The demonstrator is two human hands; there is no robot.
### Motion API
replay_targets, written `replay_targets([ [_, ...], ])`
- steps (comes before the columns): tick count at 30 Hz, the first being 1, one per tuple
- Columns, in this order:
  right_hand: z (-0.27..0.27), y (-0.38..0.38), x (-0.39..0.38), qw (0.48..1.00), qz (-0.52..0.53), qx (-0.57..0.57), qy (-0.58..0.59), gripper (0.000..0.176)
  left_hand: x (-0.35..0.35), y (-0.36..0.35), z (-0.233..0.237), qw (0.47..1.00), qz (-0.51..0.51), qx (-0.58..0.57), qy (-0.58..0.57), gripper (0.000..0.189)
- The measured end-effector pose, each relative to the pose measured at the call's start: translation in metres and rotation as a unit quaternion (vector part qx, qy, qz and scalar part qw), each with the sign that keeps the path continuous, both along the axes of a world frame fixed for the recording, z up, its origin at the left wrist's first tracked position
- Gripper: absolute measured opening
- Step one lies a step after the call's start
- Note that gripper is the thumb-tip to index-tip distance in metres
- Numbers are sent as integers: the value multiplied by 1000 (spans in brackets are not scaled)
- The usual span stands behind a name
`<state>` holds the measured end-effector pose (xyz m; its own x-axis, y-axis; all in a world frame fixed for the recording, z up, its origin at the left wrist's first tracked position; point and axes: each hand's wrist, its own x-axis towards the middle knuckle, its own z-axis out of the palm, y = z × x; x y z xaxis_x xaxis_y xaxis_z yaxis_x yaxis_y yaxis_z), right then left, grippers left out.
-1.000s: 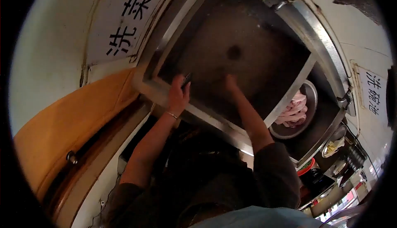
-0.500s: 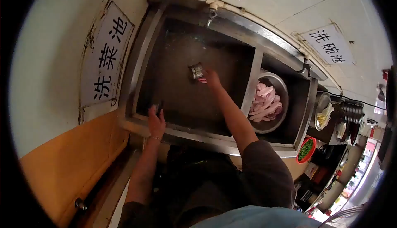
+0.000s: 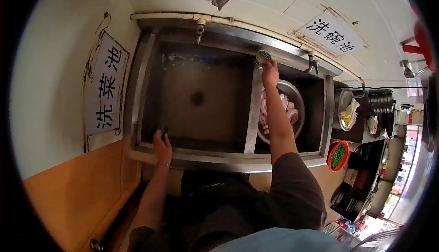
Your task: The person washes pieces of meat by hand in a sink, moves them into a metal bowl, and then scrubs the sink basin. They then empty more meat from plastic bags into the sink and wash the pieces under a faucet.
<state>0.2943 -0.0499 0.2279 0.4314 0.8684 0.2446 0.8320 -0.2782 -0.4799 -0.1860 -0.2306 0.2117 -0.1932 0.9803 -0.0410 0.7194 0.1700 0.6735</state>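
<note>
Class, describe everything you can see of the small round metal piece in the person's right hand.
The strainer is a small round disc, shiny grey metal by its look, its face dotted with fine holes. It is held at the sink's back rim, above the far end of the divider between the two basins, face towards the camera. The right hand grips its lower edge; whether it touches the rim cannot be told.

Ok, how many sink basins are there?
2: left basin, the left hand on its front rim; right basin, holding a bowl of meat, the right hand with a strainer at its back.
</note>
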Motion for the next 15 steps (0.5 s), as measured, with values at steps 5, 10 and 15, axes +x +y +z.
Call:
replay_targets([
  [5,25,-33,-51,993,66,72,-60,50,-2,2,12,987,-55,0,153,26],
  [10,-59,-110,-208,881,414,-75,217,61,-7,1,-3,992,-93,31,82,24],
  [15,-60,-137,-333,808,459,-231,288,41,-2,-2,-3,996,-74,-53,16,25],
])
